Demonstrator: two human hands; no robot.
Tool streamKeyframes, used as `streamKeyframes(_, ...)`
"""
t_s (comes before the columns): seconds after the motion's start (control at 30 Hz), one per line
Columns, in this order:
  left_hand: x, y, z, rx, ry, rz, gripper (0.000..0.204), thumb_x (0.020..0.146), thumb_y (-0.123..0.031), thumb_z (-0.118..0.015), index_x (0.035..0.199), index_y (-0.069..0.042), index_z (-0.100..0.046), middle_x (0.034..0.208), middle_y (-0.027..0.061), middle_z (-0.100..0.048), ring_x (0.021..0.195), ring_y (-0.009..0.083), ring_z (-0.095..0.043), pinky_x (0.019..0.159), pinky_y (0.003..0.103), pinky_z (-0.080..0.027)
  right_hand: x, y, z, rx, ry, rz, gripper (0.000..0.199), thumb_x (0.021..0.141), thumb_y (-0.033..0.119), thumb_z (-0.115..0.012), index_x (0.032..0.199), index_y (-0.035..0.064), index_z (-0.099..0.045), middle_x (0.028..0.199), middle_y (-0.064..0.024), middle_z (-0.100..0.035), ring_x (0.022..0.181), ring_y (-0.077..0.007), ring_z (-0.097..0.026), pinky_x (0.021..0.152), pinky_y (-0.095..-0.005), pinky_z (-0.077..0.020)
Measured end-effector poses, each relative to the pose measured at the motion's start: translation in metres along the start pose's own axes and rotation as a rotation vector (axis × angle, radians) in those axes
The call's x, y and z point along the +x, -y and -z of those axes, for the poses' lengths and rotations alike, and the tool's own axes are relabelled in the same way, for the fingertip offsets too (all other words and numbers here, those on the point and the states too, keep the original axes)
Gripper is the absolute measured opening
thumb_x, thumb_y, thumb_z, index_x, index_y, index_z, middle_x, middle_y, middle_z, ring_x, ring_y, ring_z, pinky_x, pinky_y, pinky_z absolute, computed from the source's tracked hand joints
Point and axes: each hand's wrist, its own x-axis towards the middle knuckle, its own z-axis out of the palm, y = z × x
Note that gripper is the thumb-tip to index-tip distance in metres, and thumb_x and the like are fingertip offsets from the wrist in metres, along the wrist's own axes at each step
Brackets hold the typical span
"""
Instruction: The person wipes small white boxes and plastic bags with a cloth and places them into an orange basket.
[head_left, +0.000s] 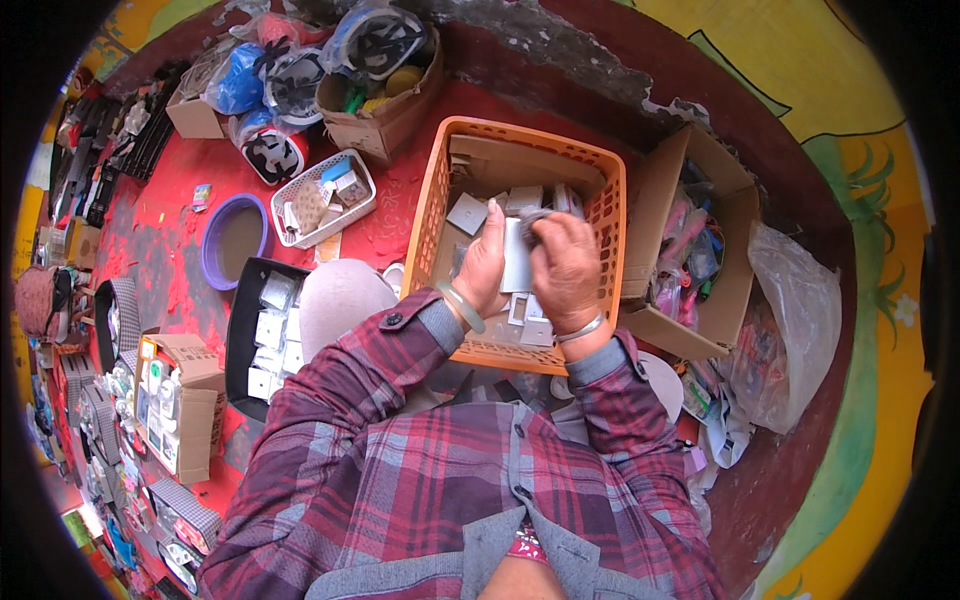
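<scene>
Orange basket (440, 190) under my hands, white square plates loose inside. Open cardboard box (655, 185) just right of my right hand. Black tray (240, 340) of white plates left of my left hand. My left hand (482, 262) grips white plate (516, 258) upright; my right hand (565, 262) pinches small dark piece (534, 216) at its top edge.

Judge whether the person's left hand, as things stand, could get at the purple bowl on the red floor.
Probably yes. The left hand is busy holding a white plate over the orange basket, but the purple bowl lies open on that side with nothing covering it.
</scene>
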Motion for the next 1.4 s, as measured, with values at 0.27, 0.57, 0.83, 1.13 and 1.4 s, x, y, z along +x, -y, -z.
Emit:
streamKeyframes(0.27, 0.003, 0.0, 0.001, -0.002, -0.034, -0.001, 0.061, 0.094, -0.054, -0.029, 0.113, -0.003, -0.055, 0.105, 0.009, -0.059, 0.095, 0.0169, -0.057, 0.084, 0.031, -0.047, -0.004, -0.004, -0.002, 0.05, 0.028, -0.007, 0.022, 0.07, -0.002, -0.055, 0.089, 0.0076, -0.058, 0.093, -0.01, -0.057, 0.085, -0.0307, -0.055, 0.072, -0.0377, -0.0478)
streamKeyframes(0.57, 0.005, -0.02, 0.024, 0.02, -0.037, -0.228, 0.018, 0.087, -0.012, -0.05, 0.102, -0.004, -0.055, 0.091, 0.0053, -0.061, 0.08, 0.0147, -0.062, 0.07, 0.03, -0.053, -0.026, -0.073, -0.005, 0.012, 0.092, -0.249, 0.021, 0.069, 0.002, -0.052, 0.088, 0.0042, -0.06, 0.085, -0.0126, -0.057, 0.084, -0.0296, -0.056, 0.077, -0.0367, -0.0453)
streamKeyframes(0.83, -0.1, -0.117, 0.035, -0.216, -0.044, -0.517, 0.025, 0.083, -0.002, -0.052, 0.109, -0.001, -0.051, 0.098, 0.0117, -0.061, 0.089, 0.0225, -0.063, 0.079, 0.039, -0.052, -0.076, -0.092, -0.004, 0.343, 0.203, -0.583, 0.023, 0.074, 0.001, -0.051, 0.095, -0.0035, -0.06, 0.089, -0.0063, -0.061, 0.082, -0.015, -0.056, 0.076, -0.0255, -0.0446)
streamKeyframes(1.13, -0.353, -0.17, 0.281, -0.021, -0.723, -0.878, 0.032, 0.086, -0.005, -0.046, 0.115, 0.006, -0.049, 0.109, 0.018, -0.059, 0.099, 0.0281, -0.06, 0.089, 0.039, -0.048, -0.117, -0.079, -0.001, 0.456, 0.304, -0.858, 0.022, 0.077, -0.002, -0.051, 0.097, -0.0039, -0.06, 0.087, -0.0035, -0.058, 0.076, -0.0119, -0.054, 0.071, -0.0236, -0.045)
streamKeyframes(1.4, -0.42, -0.016, 0.42, -0.345, -1.192, -0.722, 0.036, 0.082, 0.005, -0.038, 0.116, 0.006, -0.048, 0.11, 0.0199, -0.057, 0.101, 0.0346, -0.058, 0.087, 0.049, -0.047, -0.134, -0.092, -0.012, 0.406, 0.376, -0.923, 0.023, 0.08, -0.001, -0.052, 0.101, -0.0036, -0.06, 0.089, -0.0055, -0.061, 0.079, -0.015, -0.057, 0.073, -0.0267, -0.047)
